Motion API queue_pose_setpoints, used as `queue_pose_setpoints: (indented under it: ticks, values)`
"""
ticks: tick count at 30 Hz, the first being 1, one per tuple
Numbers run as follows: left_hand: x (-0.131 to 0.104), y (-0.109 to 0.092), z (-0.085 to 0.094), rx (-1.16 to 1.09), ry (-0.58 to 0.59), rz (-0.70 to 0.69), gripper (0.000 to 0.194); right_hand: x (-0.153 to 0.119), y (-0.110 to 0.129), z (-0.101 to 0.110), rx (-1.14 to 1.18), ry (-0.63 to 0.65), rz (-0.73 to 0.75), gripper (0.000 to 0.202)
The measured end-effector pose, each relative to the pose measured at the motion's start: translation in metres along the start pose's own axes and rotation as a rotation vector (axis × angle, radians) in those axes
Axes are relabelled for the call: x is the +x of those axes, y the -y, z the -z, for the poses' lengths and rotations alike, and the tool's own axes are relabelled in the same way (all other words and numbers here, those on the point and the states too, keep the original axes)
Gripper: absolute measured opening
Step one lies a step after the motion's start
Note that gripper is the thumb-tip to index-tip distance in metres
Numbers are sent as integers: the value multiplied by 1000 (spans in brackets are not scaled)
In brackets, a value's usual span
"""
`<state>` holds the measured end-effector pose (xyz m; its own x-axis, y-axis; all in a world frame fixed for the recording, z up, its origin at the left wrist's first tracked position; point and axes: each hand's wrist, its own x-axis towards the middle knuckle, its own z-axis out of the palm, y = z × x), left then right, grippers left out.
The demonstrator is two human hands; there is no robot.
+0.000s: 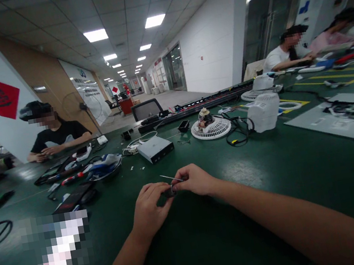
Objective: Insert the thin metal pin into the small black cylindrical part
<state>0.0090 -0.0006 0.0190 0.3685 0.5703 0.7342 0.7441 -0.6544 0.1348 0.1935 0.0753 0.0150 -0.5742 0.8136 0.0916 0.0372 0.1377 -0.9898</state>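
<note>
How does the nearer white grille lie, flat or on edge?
Flat: the grille sits level on the table, with parts standing on top.

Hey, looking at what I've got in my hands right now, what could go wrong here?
The small dark part sits between the fingertips of your left hand and right hand, so it might slip and drop onto the green tabletop. The thin metal rod in your right hand has its free end close to your left fingers and could poke them.
</note>
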Motion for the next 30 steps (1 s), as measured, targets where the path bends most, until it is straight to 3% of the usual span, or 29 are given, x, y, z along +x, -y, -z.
queue_pose_setpoints:
  ticks: [10,13,18,25,30]
  values:
    - [0,-2,2,3,43,43,20,-7,6,-4,-306,-15,150,13]
    - [2,-4,1,6,74,145,20,-8,8,-4,-428,-23,182,15]
    - [2,-2,-3,61,102,375,20,-8,15,13,-701,-146,251,21]
    - [-2,6,-5,109,105,558,19,-10,20,35,-978,-26,466,21]
    - [0,7,-3,86,148,490,18,-11,18,30,-1039,15,512,21]
